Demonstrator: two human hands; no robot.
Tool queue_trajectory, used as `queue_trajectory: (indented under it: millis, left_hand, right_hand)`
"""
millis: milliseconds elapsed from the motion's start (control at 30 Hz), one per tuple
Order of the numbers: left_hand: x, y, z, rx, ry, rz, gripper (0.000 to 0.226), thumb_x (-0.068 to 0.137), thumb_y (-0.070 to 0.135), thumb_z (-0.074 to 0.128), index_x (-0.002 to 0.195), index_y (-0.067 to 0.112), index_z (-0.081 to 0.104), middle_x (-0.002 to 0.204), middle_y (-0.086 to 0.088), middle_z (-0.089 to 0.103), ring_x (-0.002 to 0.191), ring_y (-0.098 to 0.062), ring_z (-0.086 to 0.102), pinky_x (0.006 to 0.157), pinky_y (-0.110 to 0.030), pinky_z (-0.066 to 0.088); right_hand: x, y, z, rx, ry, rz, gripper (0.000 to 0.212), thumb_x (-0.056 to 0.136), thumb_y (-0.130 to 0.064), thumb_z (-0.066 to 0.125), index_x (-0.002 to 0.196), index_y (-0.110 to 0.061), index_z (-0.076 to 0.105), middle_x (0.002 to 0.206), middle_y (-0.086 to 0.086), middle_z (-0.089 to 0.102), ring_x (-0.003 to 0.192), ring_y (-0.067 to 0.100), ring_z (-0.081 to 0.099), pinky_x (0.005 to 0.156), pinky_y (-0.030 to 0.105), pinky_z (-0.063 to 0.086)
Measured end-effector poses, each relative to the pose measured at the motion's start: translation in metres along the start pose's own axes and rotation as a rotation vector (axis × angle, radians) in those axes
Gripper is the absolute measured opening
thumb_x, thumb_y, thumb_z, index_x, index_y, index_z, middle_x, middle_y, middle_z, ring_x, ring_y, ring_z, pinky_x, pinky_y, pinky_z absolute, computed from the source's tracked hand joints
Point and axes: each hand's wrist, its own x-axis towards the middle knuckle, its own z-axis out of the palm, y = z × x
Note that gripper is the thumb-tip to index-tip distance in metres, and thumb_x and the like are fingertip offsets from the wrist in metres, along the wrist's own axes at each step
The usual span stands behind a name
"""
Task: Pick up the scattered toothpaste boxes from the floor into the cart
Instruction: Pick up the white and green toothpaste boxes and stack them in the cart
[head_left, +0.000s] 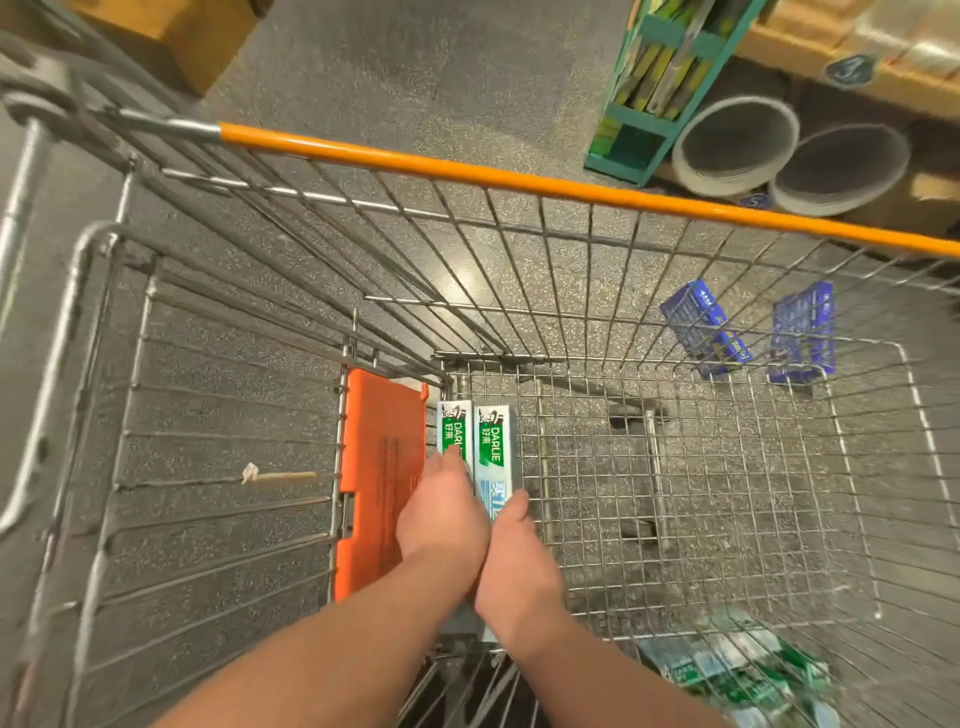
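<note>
Two green-and-white toothpaste boxes (480, 441) lie side by side lengthwise at the left end of the wire cart basket (727, 467). My left hand (441, 514) rests on top of the left box. My right hand (519, 561) grips the near end of the right box. Two blue toothpaste boxes (704, 327) (802, 332) lie on the floor beyond the basket's far side, seen through the wires. More green-and-white boxes (737, 670) show blurred at the bottom right, below or outside the basket.
An orange handle bar (519, 179) crosses the cart's top. An orange plastic flap (379, 478) stands beside the boxes, with the wire child seat (218, 441) left of it. A green display rack (660, 88) and two round tubs (737, 145) sit at a shelf base.
</note>
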Motion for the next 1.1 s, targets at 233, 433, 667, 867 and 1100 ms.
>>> queue_trajectory:
  millis: [233,433,667,867,1100]
  left_hand:
    - [-0.015,0.008,-0.018,0.044,-0.050,0.137,0.021,0.101,0.038,0.051,0.111,0.021,0.059,0.118,0.001,0.060,0.107,-0.026,0.060,0.078,-0.035,0.048]
    - [-0.062,0.057,-0.062,0.094,-0.097,0.359,0.049,0.102,0.056,0.039,0.125,0.018,0.061,0.132,-0.009,0.063,0.119,-0.030,0.060,0.093,-0.037,0.047]
    - [-0.167,0.143,-0.083,0.194,-0.108,0.823,0.052,0.099,0.062,0.042,0.128,0.025,0.064,0.120,-0.010,0.071,0.114,-0.032,0.065,0.091,-0.039,0.051]
    - [-0.292,0.212,-0.046,0.138,-0.210,1.171,0.055,0.098,0.064,0.042,0.125,0.021,0.065,0.121,-0.009,0.071,0.113,-0.031,0.066,0.090,-0.042,0.049]
    - [-0.411,0.221,0.016,0.256,-0.299,1.410,0.069,0.089,0.073,0.031,0.123,0.023,0.063,0.124,-0.006,0.068,0.112,-0.030,0.063,0.094,-0.045,0.052]
  right_hand:
    - [-0.007,0.002,-0.045,0.023,0.052,-0.052,0.040,0.096,-0.021,0.055,0.132,-0.013,0.038,0.121,0.007,0.061,0.112,0.030,0.065,0.083,0.040,0.050]
    - [-0.071,0.030,-0.109,0.189,0.218,-0.054,0.050,0.094,-0.032,0.057,0.139,-0.014,0.043,0.130,0.013,0.060,0.119,0.036,0.061,0.096,0.043,0.052]
    - [-0.201,0.129,-0.162,0.323,0.592,0.068,0.039,0.096,-0.035,0.056,0.131,-0.019,0.059,0.130,0.012,0.062,0.121,0.034,0.060,0.099,0.044,0.052]
    - [-0.309,0.233,-0.151,0.508,0.844,0.295,0.041,0.095,-0.030,0.058,0.133,-0.016,0.057,0.128,0.015,0.062,0.119,0.037,0.060,0.097,0.045,0.052]
    - [-0.400,0.327,-0.080,0.663,0.909,0.449,0.049,0.095,-0.033,0.058,0.141,-0.018,0.052,0.135,0.011,0.059,0.123,0.034,0.057,0.100,0.044,0.050]
